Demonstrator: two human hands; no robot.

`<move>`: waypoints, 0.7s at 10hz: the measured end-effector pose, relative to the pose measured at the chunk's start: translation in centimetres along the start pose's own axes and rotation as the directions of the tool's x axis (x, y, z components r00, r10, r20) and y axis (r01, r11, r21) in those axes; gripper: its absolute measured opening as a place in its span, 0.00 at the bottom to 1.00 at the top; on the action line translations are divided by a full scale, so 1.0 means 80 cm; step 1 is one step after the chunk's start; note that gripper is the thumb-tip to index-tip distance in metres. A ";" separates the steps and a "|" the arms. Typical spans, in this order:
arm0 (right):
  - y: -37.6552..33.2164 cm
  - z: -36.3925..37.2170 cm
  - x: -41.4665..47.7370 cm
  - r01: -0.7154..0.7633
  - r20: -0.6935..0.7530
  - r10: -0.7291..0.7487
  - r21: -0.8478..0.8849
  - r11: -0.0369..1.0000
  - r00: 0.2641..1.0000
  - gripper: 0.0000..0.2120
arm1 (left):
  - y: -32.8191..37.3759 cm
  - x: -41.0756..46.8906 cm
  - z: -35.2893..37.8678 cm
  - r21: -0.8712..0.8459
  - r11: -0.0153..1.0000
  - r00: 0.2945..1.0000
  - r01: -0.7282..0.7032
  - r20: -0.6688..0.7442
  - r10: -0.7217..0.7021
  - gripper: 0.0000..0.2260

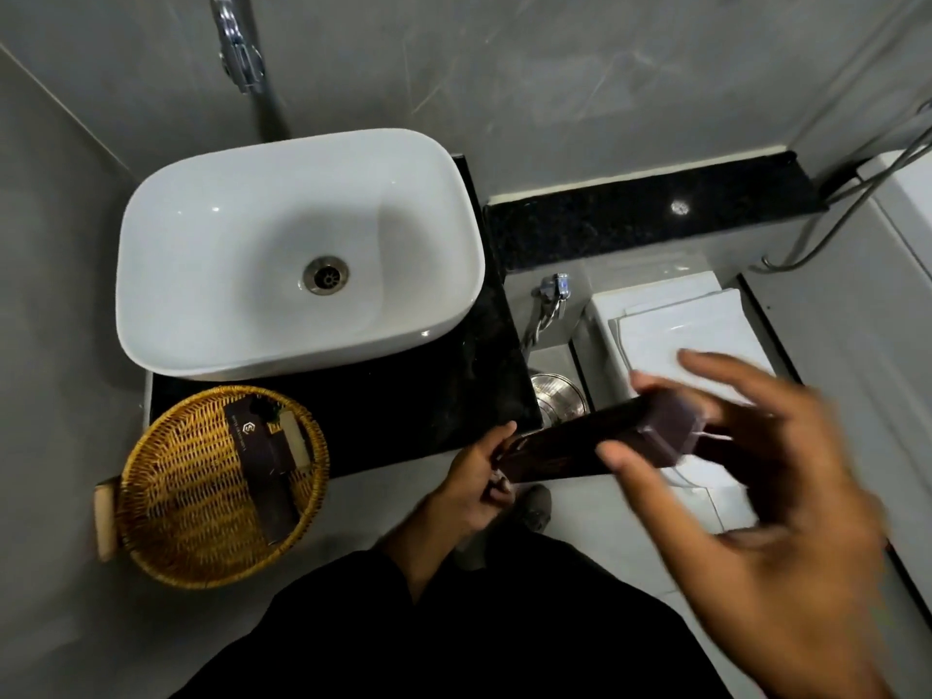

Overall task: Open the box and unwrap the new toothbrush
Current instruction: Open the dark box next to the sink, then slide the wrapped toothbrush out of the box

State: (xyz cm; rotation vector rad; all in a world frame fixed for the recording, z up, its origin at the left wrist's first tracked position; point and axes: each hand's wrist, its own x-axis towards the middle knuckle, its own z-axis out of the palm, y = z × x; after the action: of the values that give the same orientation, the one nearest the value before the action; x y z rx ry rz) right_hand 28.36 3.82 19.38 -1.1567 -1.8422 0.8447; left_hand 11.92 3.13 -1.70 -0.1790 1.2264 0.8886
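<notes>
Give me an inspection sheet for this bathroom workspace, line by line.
Surface: black counter, bare beside the white basin.
Job's things: dark box held in the air, its end flap open; toothbrush not seen.
Clutter: wicker basket holding more dark packets.
Grippers: left hand grips the box's near end; right hand spread open at the flap, blurred.
Cables: hoses at upper right.
Surroundings: grey tiled walls, toilet, tap.
</notes>
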 end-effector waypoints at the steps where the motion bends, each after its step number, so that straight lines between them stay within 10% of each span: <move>1: 0.033 -0.044 0.013 -0.174 -0.111 0.222 0.336 0.926 0.969 0.35 | 0.000 -0.002 -0.005 -0.077 0.997 0.999 0.002 -0.040 -0.005 0.10; 3: 0.039 -0.021 -0.027 -0.097 -0.217 0.140 0.199 0.975 0.966 0.27 | 0.007 0.001 0.022 -0.005 0.992 0.988 0.126 -0.095 -0.126 0.15; 5: 0.116 0.004 -0.061 -0.395 0.302 0.416 -0.132 0.909 0.858 0.37 | 0.007 -0.010 0.063 -0.126 0.991 0.998 0.047 0.035 -0.043 0.10; 6: 0.142 0.023 -0.062 -0.258 0.526 0.432 -0.372 0.892 0.733 0.31 | 0.016 -0.013 0.086 -0.042 0.999 0.999 -0.009 0.031 0.010 0.23; 7: 0.161 0.031 -0.053 -0.292 0.501 0.428 -0.329 0.898 0.752 0.21 | 0.022 -0.019 0.100 -0.246 0.969 0.999 0.019 0.045 -0.008 0.20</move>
State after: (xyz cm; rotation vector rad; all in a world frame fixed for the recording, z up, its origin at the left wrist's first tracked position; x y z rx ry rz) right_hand 32.55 4.27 6.26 -1.5733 -2.2746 1.3389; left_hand 16.54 8.09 3.16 -0.3645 1.0709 1.0269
